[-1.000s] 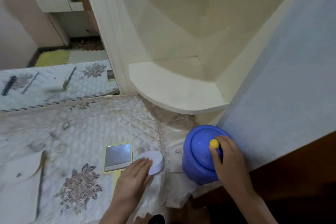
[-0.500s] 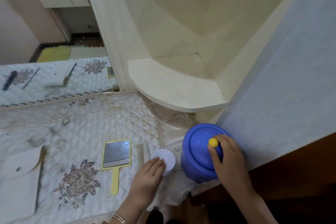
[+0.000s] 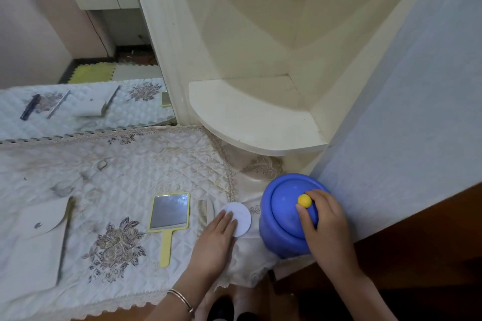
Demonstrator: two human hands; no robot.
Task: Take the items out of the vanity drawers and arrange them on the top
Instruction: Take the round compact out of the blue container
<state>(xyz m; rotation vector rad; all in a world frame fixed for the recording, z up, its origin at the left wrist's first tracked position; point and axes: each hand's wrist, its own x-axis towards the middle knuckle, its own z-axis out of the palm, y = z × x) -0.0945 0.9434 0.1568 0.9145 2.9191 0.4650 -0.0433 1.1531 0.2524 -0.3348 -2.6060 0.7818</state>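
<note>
A blue lidded jar (image 3: 281,219) with a yellow knob (image 3: 304,200) stands at the right end of the vanity top, against the pale blue wall. My right hand (image 3: 326,224) grips the lid, with thumb and fingers curled round it beside the knob. A white round pad (image 3: 241,217) lies just left of the jar; the straight fingers of my left hand (image 3: 217,240) rest on its left edge. A white comb (image 3: 203,216) and a yellow hand mirror (image 3: 169,216) lie further left on the quilted cover (image 3: 117,177).
A white pouch (image 3: 39,219) and a thin dark stick (image 3: 65,237) lie at the left. A large mirror (image 3: 78,34) stands behind the top. A cream corner shelf (image 3: 250,122) overhangs the back right. The dark wooden edge (image 3: 417,242) runs along the right.
My left hand slid right with the white pad toward the jar, uncovering the mirror's handle and the comb. My right hand stayed on the jar's lid.
</note>
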